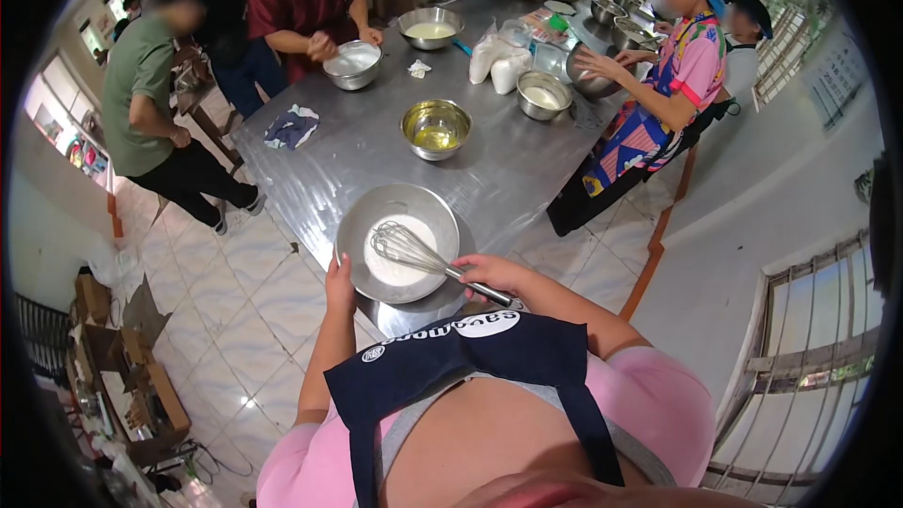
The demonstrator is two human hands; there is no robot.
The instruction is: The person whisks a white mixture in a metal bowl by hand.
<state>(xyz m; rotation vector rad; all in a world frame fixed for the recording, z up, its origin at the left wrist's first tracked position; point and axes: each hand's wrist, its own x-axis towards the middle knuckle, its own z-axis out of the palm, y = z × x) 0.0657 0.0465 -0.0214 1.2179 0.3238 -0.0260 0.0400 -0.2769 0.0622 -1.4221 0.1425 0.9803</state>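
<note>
A wide metal mixing bowl (pixel 434 208) sits at the near corner of the steel table, with white flour or batter (pixel 386 271) in its bottom. My left hand (pixel 340 287) grips the bowl's left rim, the thumb over the edge and the other fingers mostly hidden. In my right hand (pixel 494 274) is the handle of a balloon whisk (pixel 416 252). Its wire loops slant into the bowl and rest at the white contents. Beyond this bowl stands a smaller steel bowl (pixel 437 149) holding a yellow liquid, perhaps oil or egg.
On the steel table (pixel 303 187) lie a crumpled cloth (pixel 291 128), bags of white powder (pixel 494 60) and a bowl of pale mixture (pixel 544 100). A person in maroon works over another bowl (pixel 353 75). A person in a colourful apron (pixel 635 134) stands at the right edge.
</note>
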